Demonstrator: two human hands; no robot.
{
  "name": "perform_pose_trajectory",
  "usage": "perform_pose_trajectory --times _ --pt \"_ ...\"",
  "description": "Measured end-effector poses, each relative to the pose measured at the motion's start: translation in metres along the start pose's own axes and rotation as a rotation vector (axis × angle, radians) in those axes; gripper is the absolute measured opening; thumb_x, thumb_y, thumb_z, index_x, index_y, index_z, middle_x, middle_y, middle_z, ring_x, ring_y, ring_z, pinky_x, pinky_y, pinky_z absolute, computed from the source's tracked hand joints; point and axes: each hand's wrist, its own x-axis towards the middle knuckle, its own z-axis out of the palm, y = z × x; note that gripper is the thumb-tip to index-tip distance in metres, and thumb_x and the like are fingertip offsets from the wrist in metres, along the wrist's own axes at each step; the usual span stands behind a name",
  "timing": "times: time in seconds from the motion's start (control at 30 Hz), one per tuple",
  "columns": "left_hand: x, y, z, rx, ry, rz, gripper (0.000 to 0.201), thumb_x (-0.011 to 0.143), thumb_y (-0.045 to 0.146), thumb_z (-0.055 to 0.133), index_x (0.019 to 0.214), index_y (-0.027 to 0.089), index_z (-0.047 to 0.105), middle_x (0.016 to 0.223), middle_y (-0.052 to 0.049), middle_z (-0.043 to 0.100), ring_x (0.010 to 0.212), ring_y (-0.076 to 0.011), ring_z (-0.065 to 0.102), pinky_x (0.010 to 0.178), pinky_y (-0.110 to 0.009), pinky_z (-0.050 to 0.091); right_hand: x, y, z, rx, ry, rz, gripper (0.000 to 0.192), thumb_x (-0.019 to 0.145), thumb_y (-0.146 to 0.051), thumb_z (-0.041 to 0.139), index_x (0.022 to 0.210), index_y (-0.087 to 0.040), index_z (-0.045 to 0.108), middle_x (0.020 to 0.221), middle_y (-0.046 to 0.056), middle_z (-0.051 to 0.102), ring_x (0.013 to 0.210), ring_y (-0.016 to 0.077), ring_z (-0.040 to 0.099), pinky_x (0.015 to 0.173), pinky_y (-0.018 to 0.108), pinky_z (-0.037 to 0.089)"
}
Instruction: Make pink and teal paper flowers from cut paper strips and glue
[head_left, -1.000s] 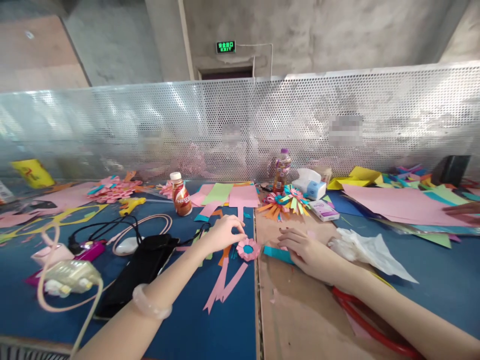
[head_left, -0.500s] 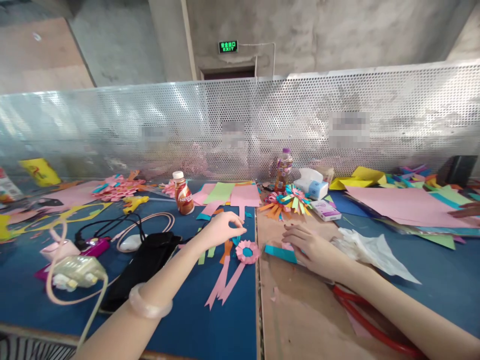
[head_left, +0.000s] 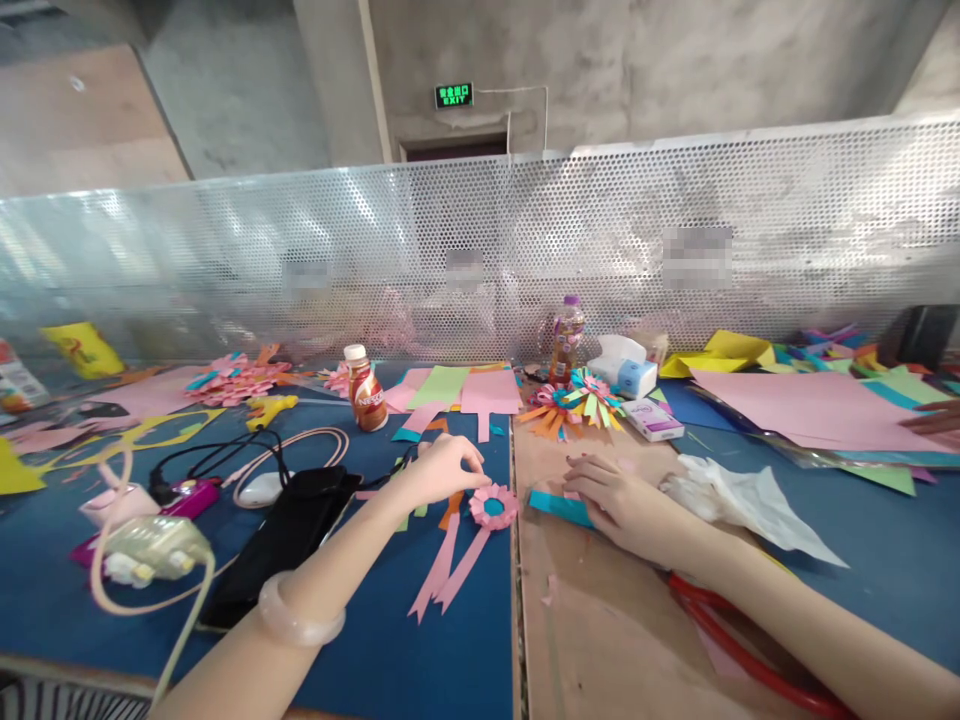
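A pink paper rosette (head_left: 504,492) with a blue centre and two notched pink tails lies on the blue tabletop. My left hand (head_left: 444,470) is at the rosette's upper left edge, fingers loosely curved and slightly apart. Its fingertips are at the rim; whether they touch it I cannot tell. My right hand (head_left: 626,505) rests palm down on the brown board, fingers stretched out and holding nothing. Under its fingertips lies a blue paper strip (head_left: 555,506), partly covered. Red-handled scissors (head_left: 720,635) lie partly beneath my right forearm.
Behind my hands stand a brown drink bottle (head_left: 366,390) and a purple-capped bottle (head_left: 568,340). Colourful paper rosettes (head_left: 574,405) lie near a tissue pack (head_left: 630,375). Cables and a black pouch (head_left: 289,530) are left. Another person's hand (head_left: 937,420) touches pink sheets (head_left: 795,405).
My left hand has moved down slightly, bringing its fingertips to the rosette's edge. My right hand stays almost where it was on the blue strip.
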Motion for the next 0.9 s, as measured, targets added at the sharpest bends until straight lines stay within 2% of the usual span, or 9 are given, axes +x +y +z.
perform_pose_trajectory --times 0.17,0.3,0.43,0.5,0.57,0.63,0.73,0.83,0.9 --pt "-0.001 -0.003 0.0 0.047 0.017 0.009 0.026 0.064 0.048 0.063 0.055 0.024 0.068 0.094 -0.003 0.069 0.093 -0.0273 0.057 0.083 -0.037 0.039 -0.001 -0.001 0.001 -0.003 -0.022 0.008 0.027 0.085 -0.011 0.038 0.103 -0.018 0.058 0.101 0.009 0.061 0.111 0.024 0.049 0.093 0.043 0.043" --pt "-0.003 -0.003 0.002 0.083 -0.024 0.007 0.021 0.062 0.044 0.067 0.054 0.025 0.067 0.093 -0.002 0.067 0.098 -0.029 0.053 0.084 -0.039 0.037 -0.002 0.0 0.002 -0.007 -0.073 0.011 0.029 0.083 -0.008 0.039 0.103 -0.018 0.058 0.104 0.009 0.06 0.112 0.0241 0.047 0.097 0.044 0.04" --pt "-0.004 0.002 -0.003 0.033 0.01 0.024 0.018 0.065 0.039 0.068 0.057 0.022 0.066 0.094 -0.002 0.065 0.096 -0.0258 0.052 0.086 -0.039 0.036 -0.002 -0.002 0.002 0.029 -0.037 0.018 0.029 0.085 -0.009 0.038 0.104 -0.019 0.057 0.105 0.008 0.06 0.112 0.0236 0.046 0.097 0.044 0.039" --pt "-0.004 0.009 -0.007 -0.002 0.09 0.107 0.02 0.07 0.038 0.066 0.059 0.021 0.064 0.096 -0.003 0.063 0.097 -0.0229 0.052 0.088 -0.037 0.036 0.0 -0.006 0.001 0.056 0.012 0.048 0.027 0.087 -0.012 0.038 0.106 -0.019 0.056 0.105 0.009 0.06 0.112 0.0229 0.047 0.094 0.042 0.041" --pt "-0.006 0.018 -0.01 0.007 0.222 0.234 0.023 0.074 0.039 0.063 0.061 0.02 0.062 0.097 -0.003 0.061 0.101 -0.0216 0.049 0.092 -0.037 0.033 0.002 -0.013 0.0 0.095 0.07 0.116 0.025 0.088 -0.021 0.042 0.11 -0.02 0.053 0.108 0.009 0.059 0.111 0.023 0.048 0.092 0.042 0.043" --pt "-0.01 0.027 -0.012 0.07 0.351 0.364 0.024 0.076 0.042 0.061 0.064 0.021 0.061 0.097 -0.002 0.06 0.103 -0.021 0.047 0.094 -0.038 0.031 0.005 -0.022 -0.001 0.15 0.127 0.208 0.033 0.085 -0.032 0.05 0.117 -0.021 0.048 0.114 0.01 0.056 0.11 0.0242 0.049 0.09 0.043 0.044" --pt "-0.021 0.042 -0.01 0.188 0.443 0.562 0.017 0.081 0.037 0.058 0.072 0.022 0.06 0.096 -0.001 0.061 0.102 -0.0189 0.047 0.095 -0.037 0.03 0.01 -0.038 -0.004 0.254 0.199 0.302 0.046 0.079 -0.039 0.059 0.12 -0.022 0.045 0.116 0.01 0.056 0.107 0.0247 0.052 0.088 0.042 0.046" --pt "-0.031 0.055 -0.007 0.263 0.548 0.742 0.007 0.08 0.029 0.061 0.08 0.023 0.059 0.095 -0.001 0.062 0.101 -0.0174 0.047 0.092 -0.033 0.035 0.014 -0.051 -0.006 0.352 0.25 0.31 0.031 0.077 -0.032 0.062 0.106 -0.023 0.054 0.1 0.006 0.062 0.092 0.0211 0.058 0.079 0.035 0.049" --pt "-0.035 0.06 -0.004 0.278 0.659 0.85 0.012 0.075 0.027 0.067 0.082 0.022 0.059 0.091 0.0 0.061 0.097 -0.0168 0.047 0.089 -0.032 0.037 0.015 -0.056 -0.007 0.375 0.302 0.289 0.012 0.08 -0.024 0.059 0.091 -0.021 0.058 0.087 0.004 0.063 0.082 0.0183 0.059 0.071 0.031 0.049"
